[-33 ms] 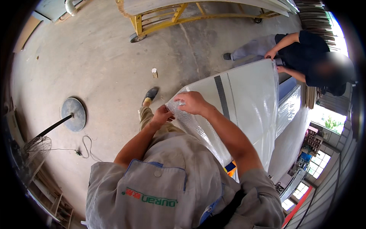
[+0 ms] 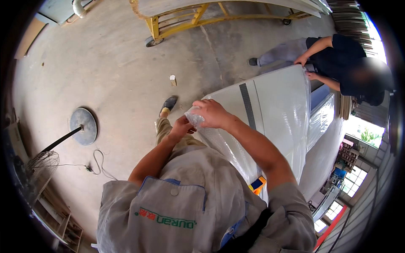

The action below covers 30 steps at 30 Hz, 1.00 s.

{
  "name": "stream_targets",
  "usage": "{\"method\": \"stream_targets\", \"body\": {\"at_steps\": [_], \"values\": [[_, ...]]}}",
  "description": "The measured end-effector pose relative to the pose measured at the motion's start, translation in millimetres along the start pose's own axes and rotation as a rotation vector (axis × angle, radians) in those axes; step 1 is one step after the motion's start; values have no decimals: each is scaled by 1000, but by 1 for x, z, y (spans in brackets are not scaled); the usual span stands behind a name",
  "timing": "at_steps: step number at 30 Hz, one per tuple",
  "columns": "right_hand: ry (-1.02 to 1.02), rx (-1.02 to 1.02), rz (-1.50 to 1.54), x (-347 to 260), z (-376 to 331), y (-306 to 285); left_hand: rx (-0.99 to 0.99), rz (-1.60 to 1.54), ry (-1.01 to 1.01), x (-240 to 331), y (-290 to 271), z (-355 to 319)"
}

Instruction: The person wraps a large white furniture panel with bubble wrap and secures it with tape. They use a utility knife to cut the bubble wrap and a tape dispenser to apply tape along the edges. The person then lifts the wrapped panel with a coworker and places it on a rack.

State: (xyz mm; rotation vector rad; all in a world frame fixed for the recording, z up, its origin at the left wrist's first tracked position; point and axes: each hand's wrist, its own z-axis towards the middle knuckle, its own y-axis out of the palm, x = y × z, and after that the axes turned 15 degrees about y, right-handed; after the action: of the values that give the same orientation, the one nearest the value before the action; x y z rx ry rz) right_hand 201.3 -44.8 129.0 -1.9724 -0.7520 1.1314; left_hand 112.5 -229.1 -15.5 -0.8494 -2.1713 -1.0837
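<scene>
**Both hands gather the corner of a bubble-wrap sheet**

The bubble wrap (image 2: 278,122) lies over a large white panel (image 2: 230,101) that runs from the centre out toward 3 o'clock. Its near corner is bunched at the centre, where the right hand (image 2: 211,114) is curled closed over the crumpled plastic. The left hand (image 2: 181,126), just beside it at 8 o'clock, pinches the same corner from below, fingers closed. At 2 o'clock a second person (image 2: 337,59) bends over the far end, both hands on the wrap's edge. On the concrete floor (image 2: 118,71), a fan's round base (image 2: 83,125) sits at 9 o'clock, a yellow cart (image 2: 181,23) at 12.
</scene>
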Motion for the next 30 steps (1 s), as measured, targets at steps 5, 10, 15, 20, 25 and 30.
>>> {"method": "stream_targets", "body": {"at_steps": [5,10,15,20,25,30], "values": [[49,-126,-415,16,12,18,-20,160,-64,3,-13,16],[58,275,-511,33,-12,73,55,407,82,7,-8,15],[366,452,-116,5,-43,57,-46,782,218,77,36,15],[921,547,599,-10,-121,31,-257,639,95,129,117,75],[1110,656,375,19,-152,87,-271,627,-206,123,163,138],[1137,895,273,33,-147,93,-385,812,-3,106,167,139]]}}
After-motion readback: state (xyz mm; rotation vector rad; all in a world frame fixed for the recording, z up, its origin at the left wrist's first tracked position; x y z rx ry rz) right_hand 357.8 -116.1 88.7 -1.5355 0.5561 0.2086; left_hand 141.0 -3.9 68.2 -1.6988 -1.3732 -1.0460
